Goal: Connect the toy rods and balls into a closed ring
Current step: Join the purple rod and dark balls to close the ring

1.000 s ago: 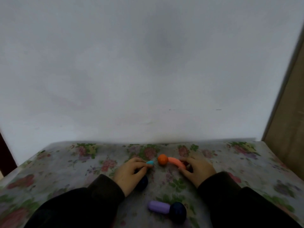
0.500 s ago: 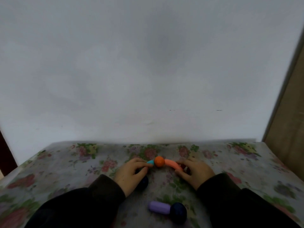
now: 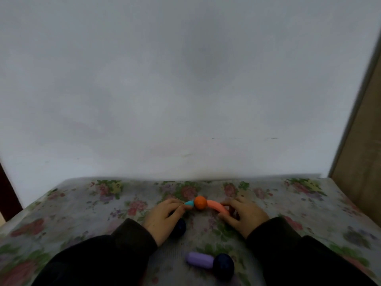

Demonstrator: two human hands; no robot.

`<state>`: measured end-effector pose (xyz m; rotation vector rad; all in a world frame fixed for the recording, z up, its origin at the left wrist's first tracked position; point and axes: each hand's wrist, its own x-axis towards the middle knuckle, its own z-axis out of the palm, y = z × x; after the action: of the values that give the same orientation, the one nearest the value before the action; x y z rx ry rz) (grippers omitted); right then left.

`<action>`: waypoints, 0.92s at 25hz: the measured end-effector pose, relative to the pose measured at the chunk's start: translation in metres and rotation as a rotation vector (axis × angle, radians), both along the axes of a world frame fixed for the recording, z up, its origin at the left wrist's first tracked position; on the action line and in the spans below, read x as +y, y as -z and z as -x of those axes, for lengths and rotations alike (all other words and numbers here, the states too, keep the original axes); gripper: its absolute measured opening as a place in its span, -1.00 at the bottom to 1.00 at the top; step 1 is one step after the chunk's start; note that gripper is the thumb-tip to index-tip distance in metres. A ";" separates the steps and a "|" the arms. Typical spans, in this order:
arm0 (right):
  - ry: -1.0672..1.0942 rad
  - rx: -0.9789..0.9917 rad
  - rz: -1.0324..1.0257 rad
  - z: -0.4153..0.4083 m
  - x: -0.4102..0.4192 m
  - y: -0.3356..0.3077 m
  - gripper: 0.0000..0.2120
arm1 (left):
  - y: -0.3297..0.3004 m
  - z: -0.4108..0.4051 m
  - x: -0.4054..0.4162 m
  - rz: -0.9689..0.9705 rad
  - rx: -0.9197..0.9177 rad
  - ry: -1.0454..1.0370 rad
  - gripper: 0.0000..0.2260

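Head view: a teal rod (image 3: 189, 203) is pinched by the left hand (image 3: 165, 216) and a curved orange rod (image 3: 218, 207) by the right hand (image 3: 245, 215), both touching an orange ball (image 3: 200, 202) between them. Nearer, a purple rod (image 3: 199, 259) joined to a dark ball (image 3: 223, 266) lies on the floral worktop (image 3: 82, 203).

A plain white wall (image 3: 185, 79) fills the upper two thirds of the head view. It carries a soft grey shadow patch near the centre and a few faint dark marks lower right. A table covered by a floral tablecloth (image 3: 82, 207), printed with pink flowers and green leaves on a pale ground, butts against the wall along its far edge. At the right edge stands a tan panel (image 3: 365, 141) with a pale grey frame strip, leaning in the wide-angle view. A dark vertical strip (image 3: 8, 195) shows at the lower left edge. Lighting is dim and even.
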<state>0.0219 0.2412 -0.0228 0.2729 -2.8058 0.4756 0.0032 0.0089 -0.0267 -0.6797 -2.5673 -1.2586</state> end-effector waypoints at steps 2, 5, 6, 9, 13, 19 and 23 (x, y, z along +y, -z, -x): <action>0.030 0.052 0.018 -0.004 -0.002 -0.009 -0.68 | -0.002 -0.002 0.001 -0.078 -0.041 -0.030 -0.80; -0.172 0.016 0.133 -0.015 -0.003 -0.024 -0.83 | -0.005 -0.003 0.001 -0.173 -0.143 -0.057 -0.75; -0.271 -0.079 0.154 -0.021 -0.005 -0.029 -0.86 | -0.005 -0.003 0.001 -0.188 -0.176 -0.056 -0.73; -0.415 -0.392 0.072 -0.039 -0.017 -0.039 -0.66 | -0.006 -0.004 0.000 -0.223 -0.240 -0.067 -0.65; -0.509 -0.426 -0.062 -0.047 -0.022 -0.038 -0.49 | -0.006 -0.005 0.000 -0.244 -0.244 -0.060 -0.64; -0.514 -0.316 -0.132 -0.051 -0.027 -0.037 -0.63 | -0.005 -0.005 -0.002 -0.244 -0.257 -0.005 -0.75; -0.405 -0.225 -0.095 -0.044 -0.025 -0.031 -0.74 | -0.005 -0.006 -0.001 -0.251 -0.259 0.004 -0.72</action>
<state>0.0655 0.2158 0.0085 0.8696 -2.9987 0.4845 0.0088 0.0076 -0.0216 -0.4993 -2.5341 -1.7338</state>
